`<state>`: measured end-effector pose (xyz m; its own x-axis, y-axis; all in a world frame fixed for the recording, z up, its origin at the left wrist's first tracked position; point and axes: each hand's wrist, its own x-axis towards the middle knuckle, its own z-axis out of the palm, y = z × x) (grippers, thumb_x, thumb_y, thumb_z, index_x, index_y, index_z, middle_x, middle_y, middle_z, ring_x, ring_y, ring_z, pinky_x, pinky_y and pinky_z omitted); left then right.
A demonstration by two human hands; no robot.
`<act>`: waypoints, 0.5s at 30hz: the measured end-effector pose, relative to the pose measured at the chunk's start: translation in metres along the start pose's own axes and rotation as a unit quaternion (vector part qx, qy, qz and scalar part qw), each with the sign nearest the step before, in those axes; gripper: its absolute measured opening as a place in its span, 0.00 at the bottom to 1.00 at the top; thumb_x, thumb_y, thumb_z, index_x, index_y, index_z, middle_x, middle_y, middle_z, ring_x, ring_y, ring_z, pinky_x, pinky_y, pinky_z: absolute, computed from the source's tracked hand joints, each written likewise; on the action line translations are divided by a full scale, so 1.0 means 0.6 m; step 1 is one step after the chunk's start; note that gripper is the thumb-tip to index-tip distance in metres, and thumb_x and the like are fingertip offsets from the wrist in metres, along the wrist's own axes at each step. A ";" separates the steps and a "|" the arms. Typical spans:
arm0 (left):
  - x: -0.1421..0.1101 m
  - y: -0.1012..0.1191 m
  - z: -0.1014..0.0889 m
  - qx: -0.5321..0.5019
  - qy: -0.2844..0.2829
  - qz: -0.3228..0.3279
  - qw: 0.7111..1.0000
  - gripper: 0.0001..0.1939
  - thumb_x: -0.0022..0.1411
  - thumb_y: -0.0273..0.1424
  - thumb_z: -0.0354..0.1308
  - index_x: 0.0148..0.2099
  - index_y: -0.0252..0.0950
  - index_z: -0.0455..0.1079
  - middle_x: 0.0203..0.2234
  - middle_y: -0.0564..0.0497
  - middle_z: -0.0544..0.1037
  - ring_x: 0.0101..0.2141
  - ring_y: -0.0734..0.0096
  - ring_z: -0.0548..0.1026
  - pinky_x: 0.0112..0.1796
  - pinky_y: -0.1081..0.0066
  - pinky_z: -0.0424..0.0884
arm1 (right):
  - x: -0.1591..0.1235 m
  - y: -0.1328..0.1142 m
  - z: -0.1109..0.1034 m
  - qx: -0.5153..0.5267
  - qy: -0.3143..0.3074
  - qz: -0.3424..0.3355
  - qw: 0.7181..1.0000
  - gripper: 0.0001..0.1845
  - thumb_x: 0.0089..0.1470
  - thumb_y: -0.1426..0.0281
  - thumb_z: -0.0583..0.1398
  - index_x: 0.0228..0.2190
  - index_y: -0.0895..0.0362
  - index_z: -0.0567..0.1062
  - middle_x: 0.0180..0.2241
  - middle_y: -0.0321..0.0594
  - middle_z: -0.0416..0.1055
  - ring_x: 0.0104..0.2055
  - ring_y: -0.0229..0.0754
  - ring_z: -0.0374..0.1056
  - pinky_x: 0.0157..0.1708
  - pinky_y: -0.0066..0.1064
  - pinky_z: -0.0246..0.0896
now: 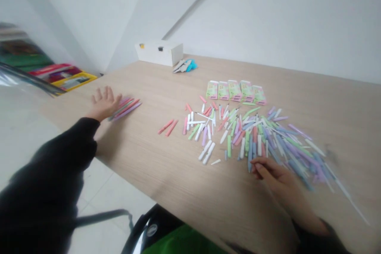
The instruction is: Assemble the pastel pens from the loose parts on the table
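Observation:
My left hand [104,104] lies palm down on the wooden table top [143,158], fingers spread, its thumb side at the end of a small side-by-side bunch of pink, purple and green pens [126,108]. My right hand [275,176] rests at the near edge of a large loose pile of pastel pens and pen parts [238,137], fingers curled and slightly blurred. Whether those fingers grip a pen is hidden. Two coral pens [168,127] lie apart between the hands. Several green-and-pink packaged cards [235,90] stand in a row behind the pile.
A white box [159,52] and a crumpled grey-and-blue item [184,65] sit at the table's far edge against a white wall. Colourful items on a low shelf [68,75] lie beyond the left. A dark chair back [151,230] is below the near edge.

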<state>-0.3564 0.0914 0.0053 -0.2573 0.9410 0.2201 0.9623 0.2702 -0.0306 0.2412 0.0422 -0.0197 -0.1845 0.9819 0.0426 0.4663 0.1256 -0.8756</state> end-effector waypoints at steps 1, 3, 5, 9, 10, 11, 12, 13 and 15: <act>0.003 0.011 -0.011 -0.018 0.011 -0.023 1.000 0.39 0.76 0.41 0.22 0.69 0.05 0.34 0.68 0.14 0.40 0.69 0.26 0.36 0.58 0.24 0.44 | -0.001 -0.001 0.000 0.000 0.000 -0.003 1.000 0.14 0.54 0.58 0.59 0.33 0.54 0.78 0.26 0.39 0.75 0.26 0.41 0.71 0.30 0.33 0.70; 0.006 0.044 -0.029 -0.054 0.019 -0.051 0.997 0.42 0.75 0.46 0.22 0.71 0.10 0.33 0.71 0.20 0.36 0.69 0.28 0.35 0.62 0.30 0.41 | -0.003 -0.002 0.001 -0.009 -0.004 -0.004 1.000 0.14 0.55 0.59 0.58 0.34 0.55 0.77 0.27 0.39 0.75 0.27 0.41 0.71 0.29 0.33 0.69; 0.000 0.094 -0.035 -0.078 0.003 -0.032 0.996 0.41 0.74 0.48 0.24 0.73 0.16 0.34 0.72 0.26 0.34 0.70 0.33 0.34 0.64 0.34 0.41 | -0.006 -0.003 0.003 -0.025 -0.010 -0.006 1.000 0.14 0.56 0.59 0.57 0.34 0.55 0.77 0.27 0.39 0.74 0.27 0.41 0.70 0.29 0.33 0.67; -0.044 0.219 -0.013 -0.107 -0.061 0.071 0.990 0.35 0.75 0.44 0.28 0.76 0.30 0.35 0.74 0.40 0.36 0.72 0.49 0.36 0.67 0.46 0.43 | -0.012 -0.008 0.005 -0.065 -0.012 -0.026 0.997 0.13 0.58 0.62 0.55 0.36 0.55 0.78 0.29 0.39 0.75 0.29 0.41 0.70 0.30 0.33 0.64; -0.059 0.249 -0.003 -0.110 -0.072 0.090 0.987 0.34 0.75 0.44 0.28 0.76 0.33 0.35 0.74 0.41 0.36 0.72 0.49 0.38 0.67 0.45 0.45 | -0.013 -0.009 0.005 -0.073 -0.013 -0.031 0.997 0.13 0.59 0.63 0.55 0.36 0.55 0.78 0.30 0.39 0.75 0.30 0.42 0.70 0.31 0.33 0.63; -0.074 0.277 0.007 -0.110 -0.087 0.114 0.984 0.34 0.75 0.43 0.28 0.76 0.34 0.36 0.74 0.41 0.38 0.72 0.47 0.39 0.65 0.43 0.47 | -0.014 -0.009 0.005 -0.080 -0.015 -0.035 0.996 0.13 0.59 0.64 0.55 0.36 0.55 0.78 0.30 0.39 0.75 0.31 0.42 0.70 0.32 0.33 0.63; -0.087 0.302 0.018 -0.102 -0.096 0.137 0.981 0.34 0.74 0.43 0.29 0.76 0.34 0.40 0.74 0.40 0.42 0.72 0.46 0.43 0.64 0.41 0.49 | -0.015 -0.009 0.005 -0.084 -0.015 -0.039 0.996 0.12 0.59 0.65 0.55 0.36 0.55 0.78 0.30 0.39 0.76 0.32 0.42 0.70 0.32 0.33 0.63; -0.099 0.322 0.028 -0.090 -0.099 0.157 0.978 0.33 0.74 0.42 0.30 0.75 0.35 0.45 0.73 0.39 0.48 0.71 0.45 0.48 0.64 0.41 0.52 | -0.016 -0.009 0.004 -0.088 -0.016 -0.043 0.995 0.12 0.59 0.66 0.54 0.37 0.55 0.78 0.30 0.39 0.76 0.32 0.42 0.70 0.33 0.33 0.63; -0.112 0.348 0.046 -0.078 -0.085 0.170 0.979 0.33 0.73 0.42 0.32 0.72 0.33 0.54 0.70 0.36 0.56 0.69 0.44 0.53 0.63 0.43 0.54 | -0.018 -0.009 0.004 -0.092 -0.018 -0.052 0.994 0.12 0.59 0.68 0.54 0.37 0.55 0.78 0.30 0.39 0.76 0.33 0.42 0.70 0.33 0.33 0.62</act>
<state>-0.1407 0.0902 -0.0429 0.0824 0.9949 0.0575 0.9931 -0.0867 0.0786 0.2387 0.0306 -0.0163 -0.2689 0.9570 0.1092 0.5932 0.2539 -0.7640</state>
